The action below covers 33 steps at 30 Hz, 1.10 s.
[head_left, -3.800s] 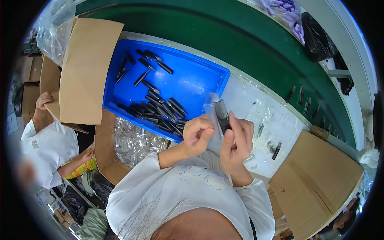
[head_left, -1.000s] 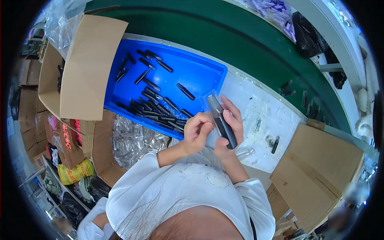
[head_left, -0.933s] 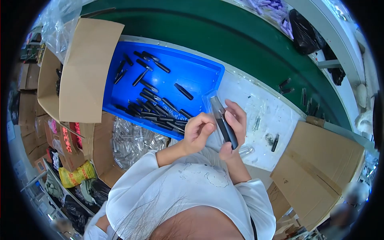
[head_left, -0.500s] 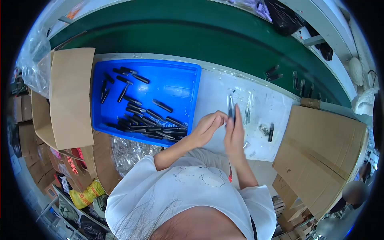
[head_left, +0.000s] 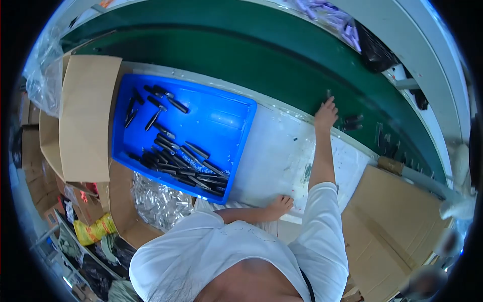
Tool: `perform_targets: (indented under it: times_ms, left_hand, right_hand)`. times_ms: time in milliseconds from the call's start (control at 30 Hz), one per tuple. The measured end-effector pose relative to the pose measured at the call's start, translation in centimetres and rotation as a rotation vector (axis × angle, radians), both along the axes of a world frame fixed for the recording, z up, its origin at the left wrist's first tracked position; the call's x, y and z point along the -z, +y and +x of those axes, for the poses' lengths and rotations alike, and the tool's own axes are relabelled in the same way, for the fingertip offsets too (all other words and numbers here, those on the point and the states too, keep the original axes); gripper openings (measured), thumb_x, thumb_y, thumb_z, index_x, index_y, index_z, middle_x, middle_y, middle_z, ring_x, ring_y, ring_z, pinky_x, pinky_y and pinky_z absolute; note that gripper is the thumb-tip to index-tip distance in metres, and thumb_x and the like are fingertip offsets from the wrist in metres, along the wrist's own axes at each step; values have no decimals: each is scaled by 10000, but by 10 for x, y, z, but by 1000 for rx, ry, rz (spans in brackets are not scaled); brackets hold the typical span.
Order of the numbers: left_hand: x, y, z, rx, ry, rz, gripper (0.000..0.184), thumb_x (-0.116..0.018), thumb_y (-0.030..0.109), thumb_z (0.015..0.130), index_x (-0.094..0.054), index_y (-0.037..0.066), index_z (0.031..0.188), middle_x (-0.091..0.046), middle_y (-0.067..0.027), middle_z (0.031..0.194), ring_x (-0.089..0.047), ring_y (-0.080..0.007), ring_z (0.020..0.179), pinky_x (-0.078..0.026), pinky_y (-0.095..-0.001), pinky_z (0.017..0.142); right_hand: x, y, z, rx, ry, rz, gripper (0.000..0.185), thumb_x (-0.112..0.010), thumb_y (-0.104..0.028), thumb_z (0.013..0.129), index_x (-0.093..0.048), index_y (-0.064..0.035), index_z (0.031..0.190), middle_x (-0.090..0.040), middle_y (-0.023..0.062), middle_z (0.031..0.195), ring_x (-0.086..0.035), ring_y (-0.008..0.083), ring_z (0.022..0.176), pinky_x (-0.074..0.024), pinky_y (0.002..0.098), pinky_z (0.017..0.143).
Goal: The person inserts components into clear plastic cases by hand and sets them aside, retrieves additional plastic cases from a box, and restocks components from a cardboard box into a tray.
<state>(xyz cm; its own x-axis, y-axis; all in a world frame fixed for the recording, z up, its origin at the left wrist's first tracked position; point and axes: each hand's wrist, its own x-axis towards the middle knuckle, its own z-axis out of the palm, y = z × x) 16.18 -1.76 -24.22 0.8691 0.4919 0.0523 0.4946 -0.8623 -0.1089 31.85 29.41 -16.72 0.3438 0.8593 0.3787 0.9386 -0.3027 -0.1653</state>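
Black tubes [head_left: 197, 150], jumbled in blue tray [head_left: 221, 118]. Left hand [head_left: 279, 207]: fingers loosely curled near white tabletop [head_left: 269, 146], contents unclear. Right hand [head_left: 327, 116]: over green surface [head_left: 241, 65], dark tube [head_left: 329, 93] at fingertips, grasped or released cannot tell. Judged risk: tube rolling, if let go askew; adjacent tubes [head_left: 353, 119], right, knocked by brushing knuckles.

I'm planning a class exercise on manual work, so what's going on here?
A person works over a white tabletop. Their right hand reaches onto the green surface beyond, with a small piece at its tip; whether gripped or just touched, I cannot tell. Their left hand is at the tabletop's near edge, holding nothing that shows. Black pieces lie jumbled in the blue bin, and clear parts sit in a carton nearer the person.
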Motion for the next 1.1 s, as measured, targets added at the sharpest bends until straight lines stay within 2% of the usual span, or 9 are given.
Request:
perform_targets:
  times_ms: [167,300,433,500,667,767,833,967,1100]
  left_hand:
    - [25,-8,8,-76,-79,4,275,-537,176,682,-551,51,927,-495,-80,912,-469,-227,866,-373,-356,678]
    - [22,7,3,-229,-90,-251,314,-524,145,702,-531,33,995,-515,-117,968,-515,-256,860,-407,-372,730]
    - [-23,39,-42,-356,-137,-517,322,-504,97,728,-520,16,1039,-526,-166,996,-534,-302,884,-407,-395,785]
    - [-30,37,-76,-233,-650,-572,313,-491,65,750,-517,16,1058,-565,-159,1037,-550,-319,940,-435,-392,768]
    - [-104,-5,-155,-223,-790,-1029,337,-460,198,879,-458,29,1171,-577,-207,990,-564,-336,901,-434,-371,768]
    - [-167,-18,-199,-601,-312,-1419,385,-441,288,910,-453,10,1176,-573,-167,916,-544,-275,858,-421,-350,779]
    - [-161,-38,-228,-563,-546,-1034,420,-398,353,921,-421,26,1182,-561,-131,827,-539,-195,706,-434,-305,646]
    - [-223,-28,-262,-972,-720,-1347,394,-369,401,922,-385,60,1118,-563,-137,826,-540,-157,650,-423,-259,576]
    - [-246,-10,-265,-709,-1639,-1231,275,-325,366,938,-328,99,1006,-570,-179,903,-569,-182,670,-439,-255,586]
  right_hand:
    - [-14,-10,-20,126,-51,-38,541,-464,-299,876,-296,-18,1307,-438,211,1136,-483,332,965,-408,446,794]
    - [-80,-63,-88,-513,290,505,451,-556,-205,829,-424,15,1200,-482,263,1069,-497,412,926,-417,454,790]
    - [-84,-140,-179,-1111,738,9,294,-585,-181,794,-545,24,1001,-547,201,931,-512,376,928,-436,430,753]
    - [-72,-164,-220,-1255,637,-140,273,-594,-211,798,-568,14,951,-534,191,939,-524,350,856,-435,411,732]
    - [-36,-191,-310,-1123,386,-177,318,-588,-238,793,-533,59,892,-486,200,935,-502,335,893,-435,415,747]
    - [-18,-195,-335,-1072,283,-176,304,-567,-226,808,-527,62,897,-474,191,937,-492,317,899,-442,390,745]
    - [-7,-195,-337,-1056,303,-144,291,-556,-214,816,-523,62,903,-472,192,938,-492,313,897,-444,386,741]
    - [-9,-198,-328,-944,492,-107,245,-512,-160,841,-455,60,932,-467,233,939,-514,363,854,-451,412,726]
    - [-58,-208,-306,-740,1022,-184,175,-435,-132,892,-383,21,959,-511,214,816,-551,363,738,-446,410,649]
